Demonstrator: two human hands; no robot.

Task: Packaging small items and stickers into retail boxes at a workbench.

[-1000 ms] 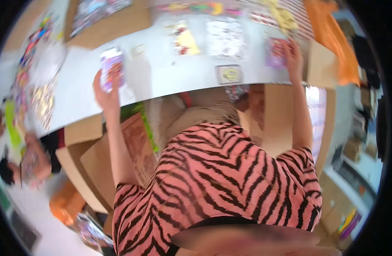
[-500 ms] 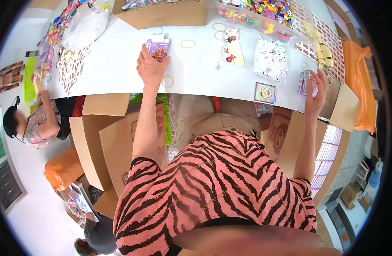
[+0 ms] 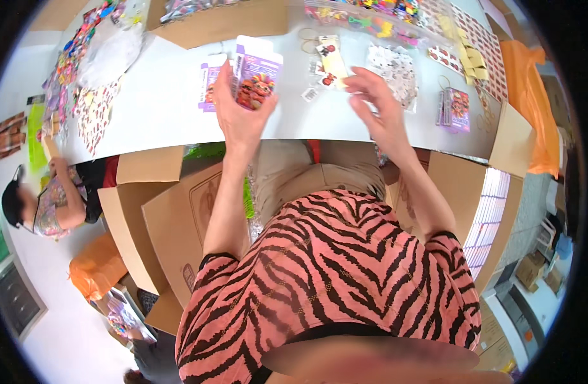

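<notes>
Left hand (image 3: 243, 125) curls round a purple box (image 3: 258, 78); right hand (image 3: 383, 114), loosely spread and empty, hovers at the box's three o'clock.

Plaid cloth (image 3: 7, 136) left, orange bag (image 3: 532, 105) right

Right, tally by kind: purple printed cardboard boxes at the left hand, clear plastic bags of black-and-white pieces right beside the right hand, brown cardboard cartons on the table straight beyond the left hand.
Purple printed cardboard boxes: 2
Clear plastic bag of black-and-white pieces: 1
Brown cardboard carton: 1
Total: 4
</notes>
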